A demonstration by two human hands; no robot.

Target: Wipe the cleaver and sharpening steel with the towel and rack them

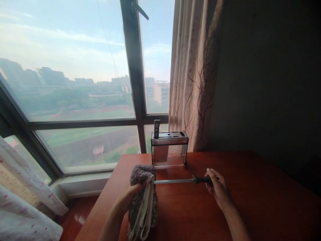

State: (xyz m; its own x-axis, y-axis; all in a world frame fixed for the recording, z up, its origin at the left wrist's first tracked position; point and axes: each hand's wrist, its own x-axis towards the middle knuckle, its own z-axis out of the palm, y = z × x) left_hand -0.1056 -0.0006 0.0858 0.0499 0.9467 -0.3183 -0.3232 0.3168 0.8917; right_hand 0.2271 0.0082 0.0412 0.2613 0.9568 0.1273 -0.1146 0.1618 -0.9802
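Note:
My right hand (pixel 218 188) is closed around the black handle of a honing steel (pixel 175 181), which lies level above the table with its rod pointing left. My left hand (pixel 132 191) grips a grey-brown towel (pixel 141 175), folded over the far end of the rod. The rod's tip is hidden in the cloth, and the towel's lower folds hang down towards the table. Behind the steel stands a clear-sided knife block (pixel 170 140) with a slotted top. A cleaver (pixel 156 128) stands in its left slot, its dark riveted handle upright and its broad blade showing through the side.
The reddish-brown wooden table (pixel 250 201) extends to the right. Beyond its left and back edges are a large window (pixel 75 83) and a patterned curtain (pixel 193 73). Another light curtain (pixel 22 201) hangs at the lower left, and a dark wall (pixel 263 83) rises on the right.

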